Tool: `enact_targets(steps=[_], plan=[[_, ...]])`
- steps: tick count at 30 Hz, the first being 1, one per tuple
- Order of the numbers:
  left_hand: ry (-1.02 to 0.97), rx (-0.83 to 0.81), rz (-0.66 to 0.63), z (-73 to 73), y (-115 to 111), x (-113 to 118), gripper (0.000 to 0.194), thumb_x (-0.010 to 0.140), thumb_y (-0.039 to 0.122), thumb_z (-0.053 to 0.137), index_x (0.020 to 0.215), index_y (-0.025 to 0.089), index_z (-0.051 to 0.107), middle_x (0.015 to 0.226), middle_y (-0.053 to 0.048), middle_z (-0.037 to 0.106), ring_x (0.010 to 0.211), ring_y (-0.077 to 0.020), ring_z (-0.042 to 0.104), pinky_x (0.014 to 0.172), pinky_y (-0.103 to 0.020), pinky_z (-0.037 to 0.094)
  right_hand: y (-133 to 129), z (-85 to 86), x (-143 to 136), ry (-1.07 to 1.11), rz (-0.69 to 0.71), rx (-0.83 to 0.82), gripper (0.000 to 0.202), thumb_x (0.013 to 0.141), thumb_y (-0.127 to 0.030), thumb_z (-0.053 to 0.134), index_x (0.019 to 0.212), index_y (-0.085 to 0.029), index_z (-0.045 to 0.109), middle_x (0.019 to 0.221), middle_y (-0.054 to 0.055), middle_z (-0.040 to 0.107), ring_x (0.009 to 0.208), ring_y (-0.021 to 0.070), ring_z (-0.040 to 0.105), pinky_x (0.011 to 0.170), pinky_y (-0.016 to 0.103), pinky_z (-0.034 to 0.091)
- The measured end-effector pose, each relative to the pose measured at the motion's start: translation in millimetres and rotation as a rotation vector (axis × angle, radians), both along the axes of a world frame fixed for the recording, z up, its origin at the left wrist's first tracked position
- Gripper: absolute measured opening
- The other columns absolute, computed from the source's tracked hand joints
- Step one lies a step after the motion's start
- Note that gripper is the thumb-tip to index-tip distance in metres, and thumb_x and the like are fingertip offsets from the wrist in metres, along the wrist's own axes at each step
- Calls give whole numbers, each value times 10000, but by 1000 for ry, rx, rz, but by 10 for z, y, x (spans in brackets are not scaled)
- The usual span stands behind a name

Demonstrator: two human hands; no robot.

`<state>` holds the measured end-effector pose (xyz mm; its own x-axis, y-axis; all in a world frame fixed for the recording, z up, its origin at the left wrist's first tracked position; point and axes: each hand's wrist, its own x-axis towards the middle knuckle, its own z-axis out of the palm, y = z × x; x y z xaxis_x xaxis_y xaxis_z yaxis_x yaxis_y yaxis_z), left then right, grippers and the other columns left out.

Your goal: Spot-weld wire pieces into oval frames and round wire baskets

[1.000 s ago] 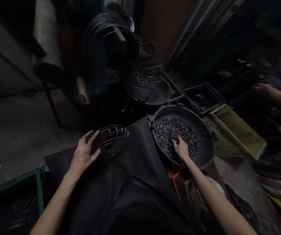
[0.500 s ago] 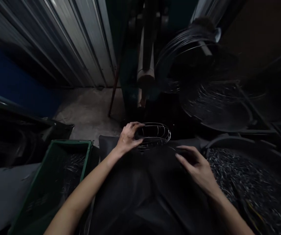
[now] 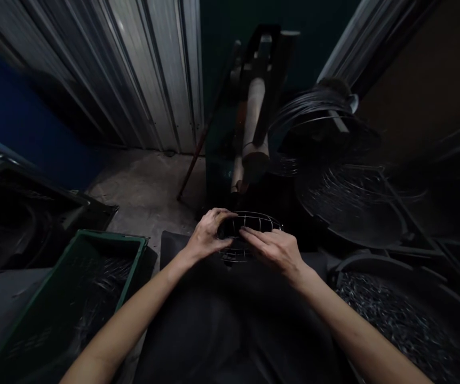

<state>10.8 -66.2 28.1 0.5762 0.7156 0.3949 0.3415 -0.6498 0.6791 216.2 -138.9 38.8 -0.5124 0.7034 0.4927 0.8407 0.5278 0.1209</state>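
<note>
A round wire cage of thin silvery rings and cross wires is held above my dark-covered lap. My left hand grips its left side, thumb below and fingers over the upper ring. Reaching across the cage's front from the right, my right hand has its fingers close together, fingertips at the middle of the cage. Whatever lies between those fingertips is too small and dark to make out. Part of the cage's right side is hidden behind this hand.
A machine with a thick cylindrical arm stands straight ahead. Left is a green crate with thin metal pieces. To the right are a tub of small metal pieces, a wire coil and a dark round pan.
My right hand has moved left and inward to the cage; a thin curved wire showed at its fingertips before. My left hand still grips the cage. The view has shifted slightly.
</note>
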Motion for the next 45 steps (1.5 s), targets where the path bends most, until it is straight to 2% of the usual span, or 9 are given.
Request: enact_targets(steps=[8, 16, 23, 29, 33, 36, 40, 43, 45], plan=[[-62, 50, -17, 80, 172, -29, 483, 705, 189, 715, 1153, 215, 537, 1120, -90, 568, 1077, -232, 574, 913, -382, 505, 146, 157, -27, 26, 44, 97, 279, 885, -121, 528, 1086, -246, 676, 1078, 7, 710, 593, 63, 614, 558, 233, 386], [-1, 137, 78, 72, 324, 4, 502, 676, 197, 741, 1135, 224, 539, 1131, -76, 594, 1065, -246, 593, 901, -421, 487, 305, 184, -27, -25, 31, 161, 279, 860, -65, 539, 1049, -213, 680, 1079, 10, 710, 578, 67, 607, 567, 243, 377], [6, 149, 79, 81, 502, 24, 522, 679, 174, 727, 1165, 217, 541, 1140, -82, 584, 1088, -252, 575, 924, -425, 480, 487, 135, -27, -43, 22, 226, 267, 868, -74, 527, 1027, -218, 685, 1071, -9, 712, 590, 63, 611, 566, 246, 375], [40, 188, 59, 50, 555, 1, 522, 703, 174, 709, 1185, 231, 516, 1170, -76, 588, 1101, -244, 572, 934, -418, 463, 544, 30, -17, -11, 36, 247, 265, 879, -83, 530, 1036, -225, 690, 1056, 12, 718, 610, 67, 601, 586, 249, 371], [44, 148, 104, 27, 564, -13, 689, 689, 195, 725, 1299, 220, 405, 1159, -81, 587, 1080, -237, 582, 936, -399, 468, 523, 3, -55, -36, 16, 263, 292, 879, -62, 513, 1037, -229, 692, 1072, -9, 712, 601, 62, 592, 582, 243, 380], [83, 122, 106, 63, 605, 14, 645, 689, 210, 717, 1270, 209, 438, 1133, -78, 571, 1048, -232, 591, 900, -369, 495, 312, 67, -50, -42, -62, 201, 352, 886, -76, 496, 1149, -253, 649, 1161, -11, 674, 602, 62, 600, 581, 247, 396], [94, 148, 76, 106, 632, 48, 549, 659, 179, 718, 1159, 174, 492, 1058, -67, 576, 992, -223, 608, 860, -352, 522, -323, 181, 165, 183, -239, 125, 384, 880, -149, 551, 1244, -265, 584, 1164, 13, 674, 777, 100, 672, 642, 227, 448], [80, 201, 34, 85, 506, -48, 537, 667, 150, 697, 1154, 182, 471, 1034, -52, 578, 984, -211, 611, 929, -397, 506, -849, 180, 511, 425, -430, 34, 302, 883, -242, 560, 1178, -238, 625, 1057, 33, 715, 848, 151, 684, 730, 238, 491], [86, 262, -22, 67, 322, -202, 543, 705, 155, 680, 1191, 195, 442, 1057, -50, 587, 1016, -212, 611, 1042, -486, 420, -1129, 103, 730, 543, -621, -24, 262, 876, -329, 562, 1092, -223, 666, 977, 38, 727, 744, 166, 683, 701, 262, 502]])
